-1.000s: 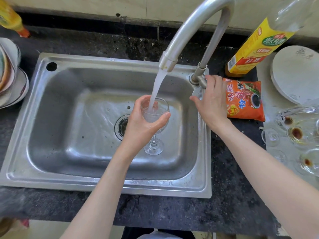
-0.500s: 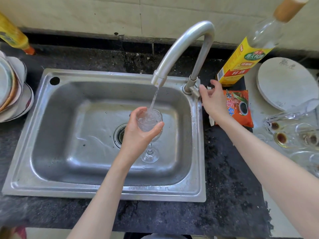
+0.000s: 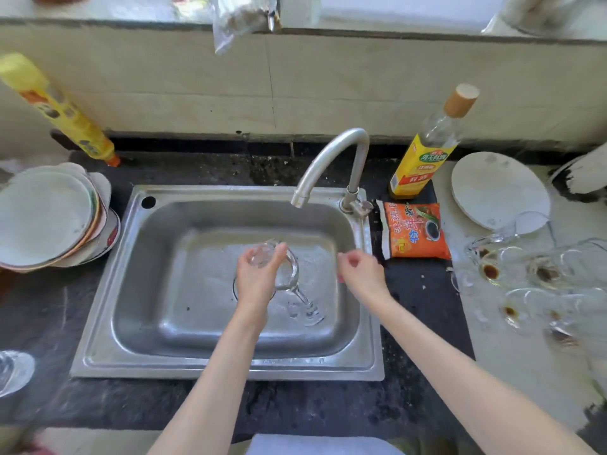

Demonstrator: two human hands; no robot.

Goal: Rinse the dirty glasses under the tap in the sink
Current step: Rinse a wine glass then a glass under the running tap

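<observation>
My left hand (image 3: 256, 277) grips the bowl of a clear stemmed glass (image 3: 289, 277) over the middle of the steel sink (image 3: 138, 290). The glass is tilted, its foot pointing down to the right near the sink floor. The tap (image 3: 328, 159) curves over the sink and no water runs from its spout. My right hand (image 3: 361, 274) hovers over the sink's right side, fingers loosely curled, holding nothing. Several dirty glasses (image 3: 538, 277) with brown residue lie on the white counter at the right.
A stack of plates (image 3: 49, 218) sits left of the sink, a yellow bottle (image 3: 62, 110) behind it. An orange sauce packet (image 3: 415, 231), a yellow-labelled bottle (image 3: 423, 159) and a round white board (image 3: 496, 188) stand right of the tap. A clear glass (image 3: 13, 372) lies at the left edge.
The water stopped flowing. My right hand left the tap handle and came down over the sink. My left hand tilted the glass from upright onto its side.
</observation>
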